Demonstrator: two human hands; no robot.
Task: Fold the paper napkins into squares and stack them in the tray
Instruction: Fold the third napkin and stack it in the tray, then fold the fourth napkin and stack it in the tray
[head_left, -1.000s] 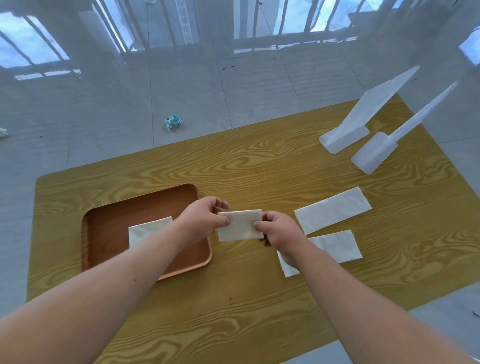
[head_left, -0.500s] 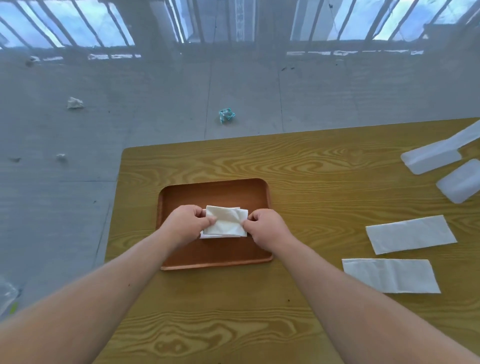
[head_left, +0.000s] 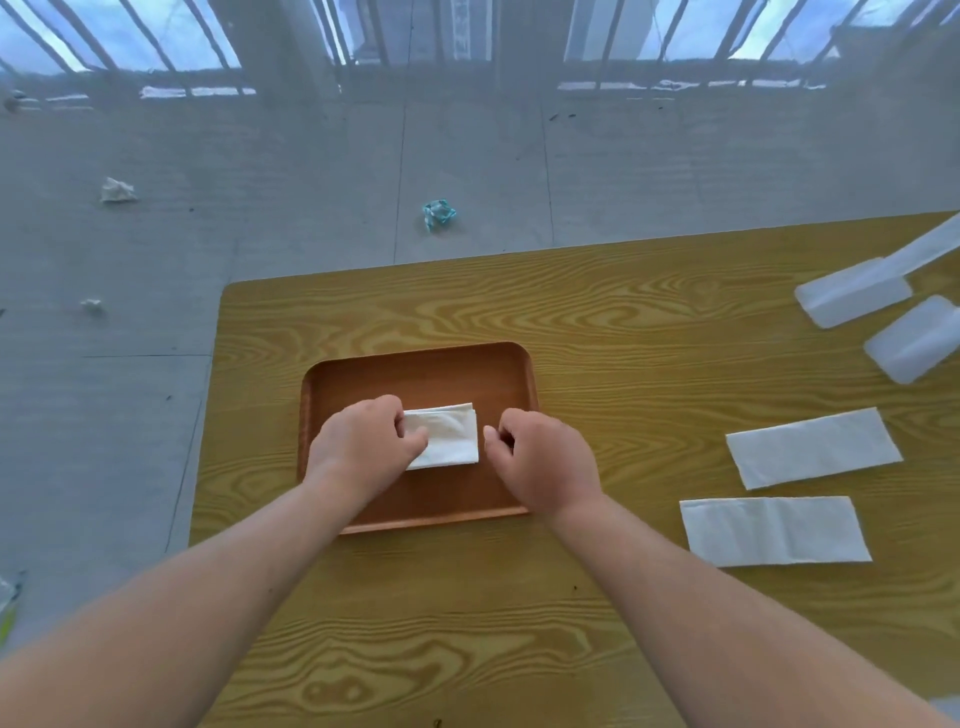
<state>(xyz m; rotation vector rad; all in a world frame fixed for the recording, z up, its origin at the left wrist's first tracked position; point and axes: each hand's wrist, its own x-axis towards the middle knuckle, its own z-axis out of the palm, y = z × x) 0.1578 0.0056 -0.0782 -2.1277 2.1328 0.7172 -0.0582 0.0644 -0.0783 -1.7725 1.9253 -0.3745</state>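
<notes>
A brown tray (head_left: 426, 366) lies on the wooden table (head_left: 597, 322). In its middle rests a small stack of folded white napkins (head_left: 449, 434). My left hand (head_left: 363, 447) covers the stack's left edge, thumb and fingers touching the top napkin. My right hand (head_left: 545, 462) hovers just right of the stack, fingers curled, a narrow gap between it and the paper. Two napkins folded into long strips lie flat at the right: one farther (head_left: 813, 447), one nearer (head_left: 774, 530).
Two white plastic stands (head_left: 852, 296) (head_left: 914, 338) sit at the table's far right. The table's left edge runs close beside the tray. Crumpled scraps, one teal (head_left: 438, 213), lie on the grey floor beyond.
Both hands carried the folded napkin left and set it on the napkin in the tray. My right hand has let go and drawn slightly right; my left still touches it.
</notes>
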